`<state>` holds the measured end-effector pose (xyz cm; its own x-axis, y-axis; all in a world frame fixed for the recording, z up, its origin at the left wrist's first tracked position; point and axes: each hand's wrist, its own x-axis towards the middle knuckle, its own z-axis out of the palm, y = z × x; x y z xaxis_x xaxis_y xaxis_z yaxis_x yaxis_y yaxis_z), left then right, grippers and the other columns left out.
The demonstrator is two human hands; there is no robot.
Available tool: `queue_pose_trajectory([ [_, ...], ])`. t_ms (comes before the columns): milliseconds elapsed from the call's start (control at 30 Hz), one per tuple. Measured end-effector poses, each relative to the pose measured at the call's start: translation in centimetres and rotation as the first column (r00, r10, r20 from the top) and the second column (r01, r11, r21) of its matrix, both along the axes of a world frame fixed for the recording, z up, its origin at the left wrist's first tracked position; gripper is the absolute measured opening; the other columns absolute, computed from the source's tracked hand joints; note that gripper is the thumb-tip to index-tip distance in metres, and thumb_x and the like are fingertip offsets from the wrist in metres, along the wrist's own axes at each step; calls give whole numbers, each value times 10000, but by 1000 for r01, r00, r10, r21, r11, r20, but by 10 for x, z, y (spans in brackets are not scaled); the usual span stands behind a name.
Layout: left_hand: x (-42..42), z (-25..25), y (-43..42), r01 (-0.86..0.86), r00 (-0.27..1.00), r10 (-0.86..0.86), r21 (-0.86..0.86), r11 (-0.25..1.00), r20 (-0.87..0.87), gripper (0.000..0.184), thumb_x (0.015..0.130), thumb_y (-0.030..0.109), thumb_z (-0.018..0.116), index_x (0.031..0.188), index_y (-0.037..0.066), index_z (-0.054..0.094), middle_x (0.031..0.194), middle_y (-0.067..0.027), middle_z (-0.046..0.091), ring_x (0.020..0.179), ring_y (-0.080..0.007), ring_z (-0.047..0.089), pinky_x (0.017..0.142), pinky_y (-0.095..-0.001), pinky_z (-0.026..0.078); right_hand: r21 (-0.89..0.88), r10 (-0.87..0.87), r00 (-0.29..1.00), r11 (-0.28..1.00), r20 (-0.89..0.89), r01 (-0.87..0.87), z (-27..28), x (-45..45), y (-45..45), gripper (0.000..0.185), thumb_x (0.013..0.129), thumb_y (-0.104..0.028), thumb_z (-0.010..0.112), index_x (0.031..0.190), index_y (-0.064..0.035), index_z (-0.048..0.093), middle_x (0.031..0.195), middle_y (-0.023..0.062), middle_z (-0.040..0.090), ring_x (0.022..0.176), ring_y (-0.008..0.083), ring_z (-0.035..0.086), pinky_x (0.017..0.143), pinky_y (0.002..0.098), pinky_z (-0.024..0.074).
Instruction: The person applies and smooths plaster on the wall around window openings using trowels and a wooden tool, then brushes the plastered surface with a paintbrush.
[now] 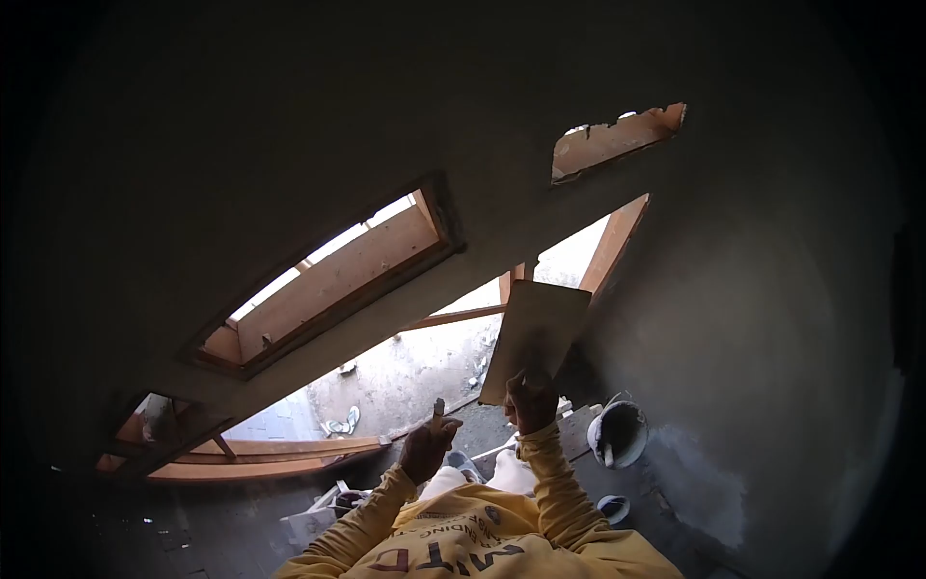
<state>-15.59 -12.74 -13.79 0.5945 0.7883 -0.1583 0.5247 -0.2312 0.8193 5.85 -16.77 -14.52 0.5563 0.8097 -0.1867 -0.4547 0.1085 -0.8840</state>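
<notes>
My right hand [531, 403] is closed at the lower part of a flat rectangular board [548, 318], apparently a plastering float, which stands tilted in front of me. Its grip is mostly hidden by my fingers. Lower and to the left, my left hand [426, 452] is closed around a short, narrow, light-tipped tool [439, 413] that points upward; its kind cannot be made out. The two hands are apart. Behind the board rises a dark grey plastered wall [752, 280] with framed openings.
A long window opening [338, 280] and a small broken opening [617, 145] cut the wall. A wooden door frame [617, 241] borders a bright doorway. A bucket [617, 434] stands low on the right, near a smaller container [613, 509]. Slippers [342, 422] lie beyond the doorway.
</notes>
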Motion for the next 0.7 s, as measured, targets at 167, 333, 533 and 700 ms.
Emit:
queue_pose_trajectory([
  [167,1,-22,-1,84,996,-80,257,963,-26,237,959,107,481,1180,99,564,887,-120,640,635,-207,620,533,-331,511,-4,205,965,978,163,-207,-6,28,5,143,886,-162,670,876,-59,571,677,41,576,456,100,523,418,250,434],
  [333,27,3,-11,-253,967,254,-158,954,-15,303,978,288,514,1047,28,652,808,-98,632,680,-196,616,632,-325,496,-21,143,439,963,887,-269,-11,64,36,136,810,-137,709,908,-127,616,789,90,582,595,197,593,509,334,493],
  [533,37,-7,-25,-361,919,394,-339,869,31,311,975,305,536,1044,27,655,712,-11,559,649,-101,525,588,-276,443,-137,349,568,914,746,-382,-20,80,55,280,689,-136,752,942,-213,660,912,112,577,744,295,617,582,390,525],
  [700,39,-16,-28,-389,873,471,-406,827,124,301,969,287,557,1074,26,663,712,33,554,634,-45,480,552,-226,396,-130,364,585,906,725,-403,-12,85,62,283,702,-144,765,959,-207,666,923,118,576,762,298,622,605,375,532],
])
